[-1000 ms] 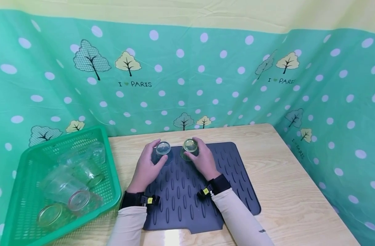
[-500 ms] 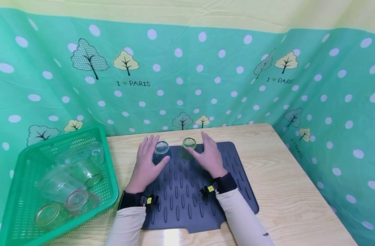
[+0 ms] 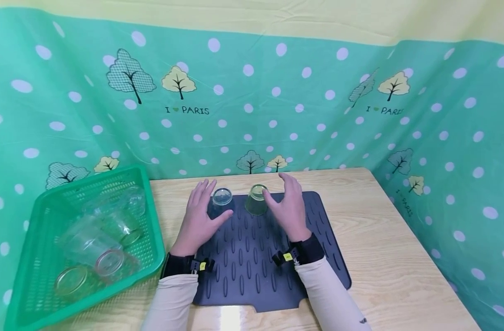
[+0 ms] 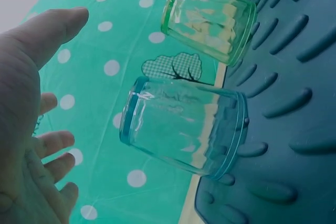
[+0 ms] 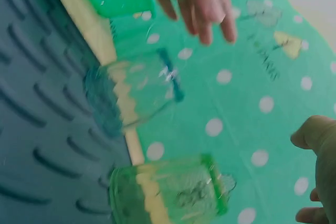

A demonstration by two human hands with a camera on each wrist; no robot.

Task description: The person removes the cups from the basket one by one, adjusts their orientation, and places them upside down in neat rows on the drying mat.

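Looking down from the head camera, I see my left hand [image 3: 200, 218] lying just left of a blue-tinted glass [image 3: 222, 202], fingers straight and spread, holding nothing. Its thumb reaches toward the base of that glass; I cannot tell whether it touches. In the left wrist view the same hand [image 4: 26, 124] is open with a clear gap between palm and blue-tinted glass [image 4: 184, 129].

My right hand [image 3: 289, 207] sits just right of a green-tinted glass [image 3: 257, 200], fingers likewise loose and extended, gripping nothing. From the right wrist camera only its thumb and fingertips [image 5: 320, 171] show at the edge, apart from the green-tinted glass [image 5: 168, 192].

Both glasses stand upside down, rims down, side by side near the far edge of a dark ribbed drying mat [image 3: 268, 271], close together but not touching. The mat lies on the wooden counter [image 3: 380, 257].

At the left, a green plastic basket [image 3: 24, 257] rests tilted at the counter's edge, holding several clear glasses [image 3: 99, 248] lying on their sides. A green polka-dot curtain [image 3: 318, 115] with trees hangs behind everything.
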